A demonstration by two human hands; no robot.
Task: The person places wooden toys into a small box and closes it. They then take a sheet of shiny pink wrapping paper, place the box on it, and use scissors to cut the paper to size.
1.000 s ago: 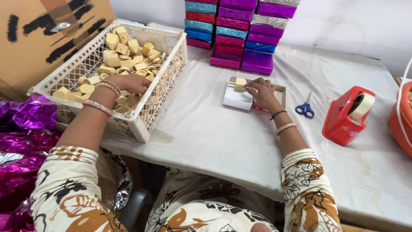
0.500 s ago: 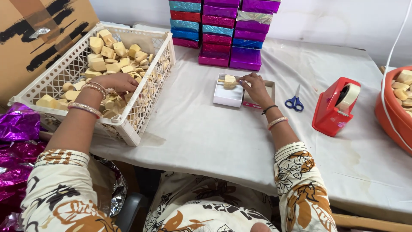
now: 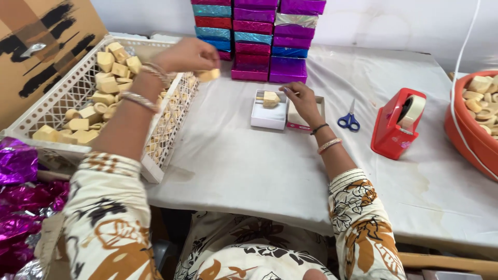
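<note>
My left hand (image 3: 188, 55) is raised above the rim of the white plastic basket (image 3: 62, 106) and holds a tan wooden block (image 3: 208, 75) in its fingers. The basket is full of several similar tan blocks and rings (image 3: 106, 78). My right hand (image 3: 302, 101) rests on a small white open box (image 3: 268, 117) on the cloth, fingers touching a tan piece (image 3: 271, 98) that stands in the box. A second flat box part (image 3: 296, 120) lies under that hand's wrist.
A stack of shiny purple, blue and red boxes (image 3: 259, 39) stands behind the white box. Blue-handled scissors (image 3: 349, 121), a red tape dispenser (image 3: 397, 123) and an orange tub of wooden pieces (image 3: 474, 122) are at right. Purple foil (image 3: 18, 207) lies at left, beside cardboard (image 3: 41, 46).
My left hand has lifted out of the basket with a block and moved right toward the white box. My right hand stays at the box.
</note>
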